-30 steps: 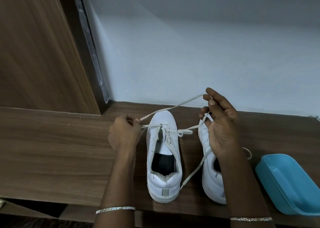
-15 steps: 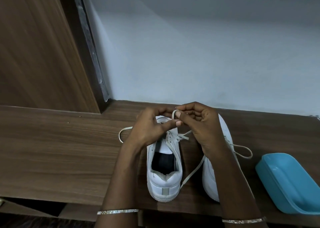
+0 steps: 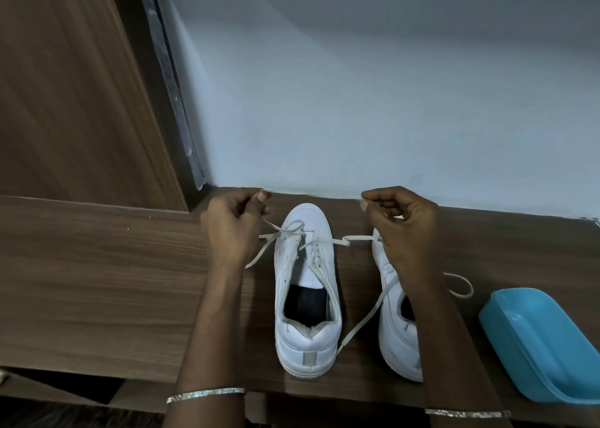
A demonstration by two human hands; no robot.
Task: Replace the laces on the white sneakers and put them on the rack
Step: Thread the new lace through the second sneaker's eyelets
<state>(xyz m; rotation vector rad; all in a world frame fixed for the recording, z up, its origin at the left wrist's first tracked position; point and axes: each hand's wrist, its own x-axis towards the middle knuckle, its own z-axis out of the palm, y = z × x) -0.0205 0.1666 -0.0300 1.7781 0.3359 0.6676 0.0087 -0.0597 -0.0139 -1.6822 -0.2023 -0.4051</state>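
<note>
Two white sneakers stand toe-to-wall on a wooden surface (image 3: 97,281). The left sneaker (image 3: 305,301) is in full view, with a white lace (image 3: 285,231) crossed over its front eyelets. My left hand (image 3: 232,226) pinches one lace end to the left of the toe. My right hand (image 3: 401,229) pinches the other end to the right. The right sneaker (image 3: 397,340) lies partly under my right forearm. A long lace strand (image 3: 363,320) trails between the two shoes, and a loop (image 3: 462,284) lies to the right.
A light blue plastic tub (image 3: 539,340) lies on the surface at the right edge. A pale wall (image 3: 357,103) rises just behind the shoes. A wooden panel (image 3: 65,86) stands at the left. The surface's front edge runs just below the heels.
My hands were together over the left sneaker's toe half a second ago. They have pulled apart sideways, drawing the crossed lace ends out to the left and right.
</note>
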